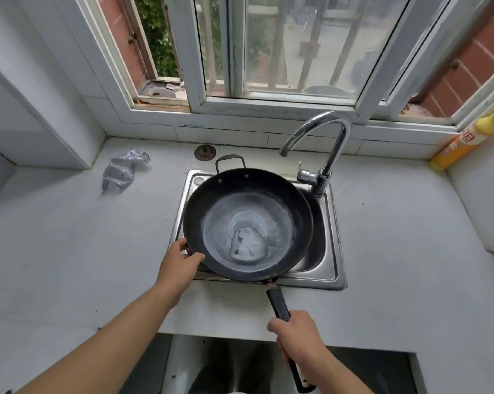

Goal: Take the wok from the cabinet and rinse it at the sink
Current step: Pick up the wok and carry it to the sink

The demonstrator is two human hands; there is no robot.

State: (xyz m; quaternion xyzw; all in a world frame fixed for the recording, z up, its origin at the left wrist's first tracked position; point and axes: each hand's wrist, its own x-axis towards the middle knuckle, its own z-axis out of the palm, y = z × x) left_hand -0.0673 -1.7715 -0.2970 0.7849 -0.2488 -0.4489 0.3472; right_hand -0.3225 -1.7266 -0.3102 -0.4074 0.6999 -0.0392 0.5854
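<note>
1. Soft daylight enters through the window (271, 46) far beyond both hands. The scene is bright and even, with no hard shadows.
2. The white countertop (69, 251) left of the left hand (180, 263) looks pale and slightly washed out. Below its near edge, beside the right hand (297, 336), everything falls into deep shade.
3. Sharp highlights run along the faucet (335, 153) and the sink (336, 251) rim beyond the right hand. A dull sheen lies in the wok (248, 223) just past the left thumb.
4. Wide-angle distortion bows the window frames and the countertop edges, most strongly far out to either side of the hands.
5. Focus is fair around the hands. The view through the glass is hazy.
</note>
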